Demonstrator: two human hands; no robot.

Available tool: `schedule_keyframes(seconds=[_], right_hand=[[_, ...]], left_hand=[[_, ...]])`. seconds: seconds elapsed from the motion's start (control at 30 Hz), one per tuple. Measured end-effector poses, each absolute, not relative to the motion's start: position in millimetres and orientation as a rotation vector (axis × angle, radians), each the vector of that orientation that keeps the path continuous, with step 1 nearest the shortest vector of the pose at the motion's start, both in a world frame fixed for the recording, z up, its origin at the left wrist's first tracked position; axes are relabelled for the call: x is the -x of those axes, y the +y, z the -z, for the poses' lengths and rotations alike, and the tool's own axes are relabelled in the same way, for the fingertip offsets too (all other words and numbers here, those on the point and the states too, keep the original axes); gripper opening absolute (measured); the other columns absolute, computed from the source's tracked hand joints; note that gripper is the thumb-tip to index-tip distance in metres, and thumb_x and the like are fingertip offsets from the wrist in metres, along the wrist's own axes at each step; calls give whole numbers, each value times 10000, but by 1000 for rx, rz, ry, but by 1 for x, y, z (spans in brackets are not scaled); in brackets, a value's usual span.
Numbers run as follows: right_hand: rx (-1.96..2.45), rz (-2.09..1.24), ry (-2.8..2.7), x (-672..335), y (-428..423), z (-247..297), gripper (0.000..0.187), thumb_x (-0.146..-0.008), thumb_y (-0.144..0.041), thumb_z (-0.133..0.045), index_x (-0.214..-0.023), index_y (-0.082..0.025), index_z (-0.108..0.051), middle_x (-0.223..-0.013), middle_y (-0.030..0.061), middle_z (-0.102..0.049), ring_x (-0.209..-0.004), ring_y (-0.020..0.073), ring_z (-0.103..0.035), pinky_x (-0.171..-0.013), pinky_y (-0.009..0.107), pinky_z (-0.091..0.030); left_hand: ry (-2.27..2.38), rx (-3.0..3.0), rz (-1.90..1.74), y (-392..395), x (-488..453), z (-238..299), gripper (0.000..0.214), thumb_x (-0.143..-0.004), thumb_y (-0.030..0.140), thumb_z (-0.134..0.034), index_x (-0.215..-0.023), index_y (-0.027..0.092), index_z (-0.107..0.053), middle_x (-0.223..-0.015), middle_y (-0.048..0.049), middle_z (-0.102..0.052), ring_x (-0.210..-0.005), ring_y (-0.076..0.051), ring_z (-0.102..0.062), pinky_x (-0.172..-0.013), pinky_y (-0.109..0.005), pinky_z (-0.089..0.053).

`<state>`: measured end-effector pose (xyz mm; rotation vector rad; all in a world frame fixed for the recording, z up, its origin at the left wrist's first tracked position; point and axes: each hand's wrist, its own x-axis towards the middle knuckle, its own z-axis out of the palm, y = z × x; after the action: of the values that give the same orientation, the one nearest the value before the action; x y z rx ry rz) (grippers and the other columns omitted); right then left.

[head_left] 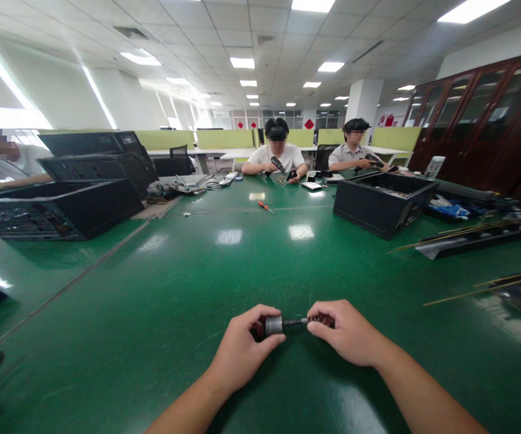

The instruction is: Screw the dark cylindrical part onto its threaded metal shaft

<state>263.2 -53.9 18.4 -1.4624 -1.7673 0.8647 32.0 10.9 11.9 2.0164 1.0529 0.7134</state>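
Observation:
My left hand (pixel 243 346) is closed around the dark body of a small tool (pixel 274 325) with a silver collar, held just above the green table (pixel 188 283). My right hand (pixel 344 330) pinches the thin dark bit (pixel 295 322) that sticks out of the collar toward the right. The two hands meet at the near middle of the table. The tool's handle is mostly hidden inside my left fist.
Black computer cases stand at the left (pixel 56 208) and right (pixel 382 202). An orange-handled screwdriver (pixel 265 207) lies farther back. Long thin rods and black panels (pixel 481 238) lie at the right. Three other people sit at the table's far and left sides.

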Motion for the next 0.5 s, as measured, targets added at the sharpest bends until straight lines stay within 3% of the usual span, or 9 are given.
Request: schedule_keyframes(seconds=[0.5], right_hand=[[1463,-868,-1776,-264,-55,-23,118,-868,-228,-589,-836,-177,-691,-698,-18,-629,-636,128,-546,-613,231,-382]], left_hand=[[1043,-1993,-717,11,-31,-12,281,-748,254,-740,-1022,232,-688,-863,1,-716,-757,-189,-637,-730,-301,-483]])
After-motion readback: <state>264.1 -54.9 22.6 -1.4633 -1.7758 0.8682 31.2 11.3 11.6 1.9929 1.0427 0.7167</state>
